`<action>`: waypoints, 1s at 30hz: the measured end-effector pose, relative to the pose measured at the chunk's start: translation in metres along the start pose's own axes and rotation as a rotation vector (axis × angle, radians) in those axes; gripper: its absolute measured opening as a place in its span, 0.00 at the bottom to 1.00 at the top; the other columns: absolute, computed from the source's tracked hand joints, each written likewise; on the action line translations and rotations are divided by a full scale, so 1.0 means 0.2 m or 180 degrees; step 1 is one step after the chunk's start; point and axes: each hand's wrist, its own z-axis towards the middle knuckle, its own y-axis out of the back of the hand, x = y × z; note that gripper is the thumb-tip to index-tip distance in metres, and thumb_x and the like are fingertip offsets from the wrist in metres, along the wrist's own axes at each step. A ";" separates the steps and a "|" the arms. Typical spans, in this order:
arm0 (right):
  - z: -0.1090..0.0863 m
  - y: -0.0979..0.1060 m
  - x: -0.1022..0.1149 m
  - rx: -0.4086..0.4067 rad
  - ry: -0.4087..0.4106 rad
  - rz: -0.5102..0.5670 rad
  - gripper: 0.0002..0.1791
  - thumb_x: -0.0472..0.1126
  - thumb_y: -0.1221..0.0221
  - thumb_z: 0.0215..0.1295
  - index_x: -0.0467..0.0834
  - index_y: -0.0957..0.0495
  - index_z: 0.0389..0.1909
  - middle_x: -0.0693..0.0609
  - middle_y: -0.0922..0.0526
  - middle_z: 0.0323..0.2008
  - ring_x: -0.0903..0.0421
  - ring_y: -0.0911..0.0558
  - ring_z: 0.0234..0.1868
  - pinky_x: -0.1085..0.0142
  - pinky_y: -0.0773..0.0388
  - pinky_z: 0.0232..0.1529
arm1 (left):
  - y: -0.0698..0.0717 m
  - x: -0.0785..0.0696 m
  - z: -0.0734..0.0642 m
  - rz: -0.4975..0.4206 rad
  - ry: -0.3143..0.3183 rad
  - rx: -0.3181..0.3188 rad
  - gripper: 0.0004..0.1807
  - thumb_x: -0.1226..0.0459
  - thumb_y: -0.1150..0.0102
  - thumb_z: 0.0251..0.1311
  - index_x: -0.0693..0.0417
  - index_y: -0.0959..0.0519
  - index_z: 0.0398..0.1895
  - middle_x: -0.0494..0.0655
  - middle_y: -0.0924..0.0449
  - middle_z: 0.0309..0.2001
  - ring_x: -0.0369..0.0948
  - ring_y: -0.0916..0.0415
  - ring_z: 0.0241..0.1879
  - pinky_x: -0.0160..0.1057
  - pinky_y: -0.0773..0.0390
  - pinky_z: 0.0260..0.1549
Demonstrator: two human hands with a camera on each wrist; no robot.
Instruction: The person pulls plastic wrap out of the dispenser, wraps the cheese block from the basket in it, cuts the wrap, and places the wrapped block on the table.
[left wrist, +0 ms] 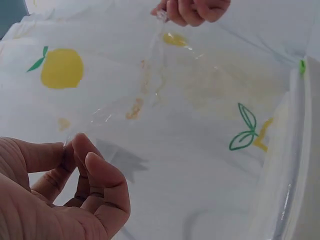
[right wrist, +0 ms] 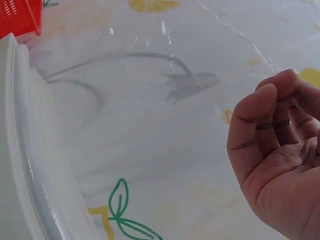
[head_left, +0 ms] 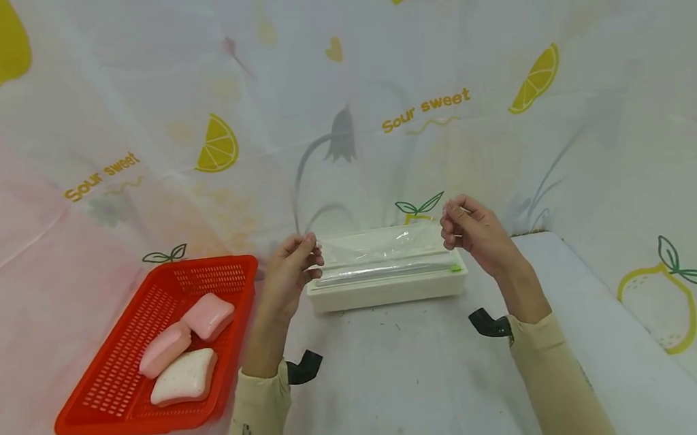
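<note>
A clear sheet of plastic wrap (head_left: 381, 243) is stretched between both hands, above a white wrap dispenser box (head_left: 388, 293). My left hand (head_left: 294, 269) pinches one corner of the sheet between thumb and fingers; the left wrist view shows this pinch (left wrist: 75, 175) close up. The other corner is pinched by my right hand (head_left: 475, 231), raised slightly higher. Inside the open box lies a roll of wrap (head_left: 383, 270), with a green slider (head_left: 455, 268) at the right end of its cutting rail. The box lid (head_left: 350, 240) stands up behind the roll.
To the left sits a red plastic basket (head_left: 119, 427) holding two pink soap bars (head_left: 209, 316) and a white one (head_left: 184, 378). A lemon-printed cloth (head_left: 340, 109) hangs behind and covers the sides. The white table (head_left: 398, 377) extends in front of the box.
</note>
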 end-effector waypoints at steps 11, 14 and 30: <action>0.04 0.00 0.13 0.0023 0.0323 0.0164 0.07 0.38 0.49 0.76 0.45 0.26 0.36 0.51 0.27 0.26 0.59 0.28 0.26 0.70 0.28 0.27 | -0.05 -0.17 -0.04 0.0006 -0.0243 -0.0024 0.07 0.63 0.45 0.71 0.53 0.22 0.33 0.46 0.24 0.30 0.39 0.25 0.28 0.32 0.24 0.26; 0.05 0.00 0.17 0.0056 0.0414 0.0152 0.07 0.38 0.50 0.76 0.45 0.26 0.36 0.51 0.27 0.26 0.58 0.28 0.25 0.70 0.27 0.27 | -0.07 -0.21 -0.05 -0.0068 -0.0319 0.0003 0.08 0.65 0.45 0.71 0.51 0.22 0.31 0.46 0.23 0.28 0.38 0.26 0.27 0.32 0.25 0.26; 0.08 -0.05 0.38 0.0435 0.1013 0.0204 0.06 0.40 0.47 0.73 0.40 0.28 0.37 0.48 0.28 0.27 0.55 0.31 0.23 0.67 0.29 0.26 | -0.14 -0.43 -0.15 0.0053 -0.0947 0.0061 0.11 0.70 0.47 0.70 0.49 0.20 0.30 0.46 0.25 0.26 0.40 0.28 0.25 0.33 0.26 0.26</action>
